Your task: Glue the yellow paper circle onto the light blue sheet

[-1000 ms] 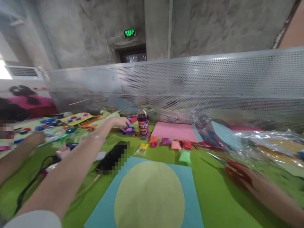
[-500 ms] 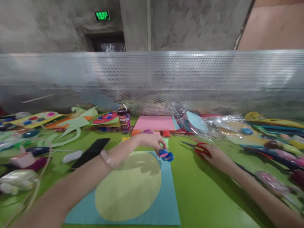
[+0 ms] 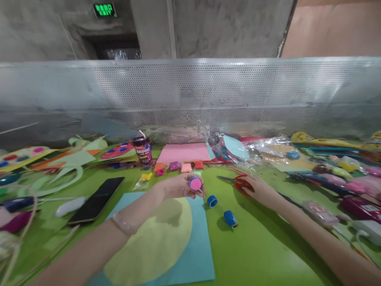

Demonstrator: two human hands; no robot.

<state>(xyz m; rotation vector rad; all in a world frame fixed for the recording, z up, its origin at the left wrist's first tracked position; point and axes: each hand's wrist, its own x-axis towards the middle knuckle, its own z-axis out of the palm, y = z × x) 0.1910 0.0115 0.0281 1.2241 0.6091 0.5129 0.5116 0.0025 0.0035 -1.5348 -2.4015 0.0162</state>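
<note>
My left hand [image 3: 178, 186] is closed on a small round piece [image 3: 195, 183] with a pink face and a blue rim, above the top right of the blue paper sheet [image 3: 201, 254]. A large pale yellow paper oval [image 3: 149, 250] lies on that sheet, partly behind my left forearm. Two small blue pieces, a rounder one [image 3: 212, 201] and a longer one [image 3: 230, 219], are right of the sheet. Farther right, my right hand [image 3: 262, 192] grips the red handles of a pair of scissors [image 3: 242, 184]; the blades point left.
On the left lie a black phone [image 3: 97, 200] and a white oval object [image 3: 70, 206]. A purple cup [image 3: 143, 153] with a straw stands behind, beside a pink paper stack [image 3: 184, 153]. Clear plastic wrapping [image 3: 253, 153] and craft supplies lie at the right. A perforated metal panel [image 3: 190, 95] closes the back.
Blue pieces bunched in my left fingers are now apart: two are on the green table, and a pink-faced one stays in my hand. My right hand keeps the scissors. The view has turned slightly right.
</note>
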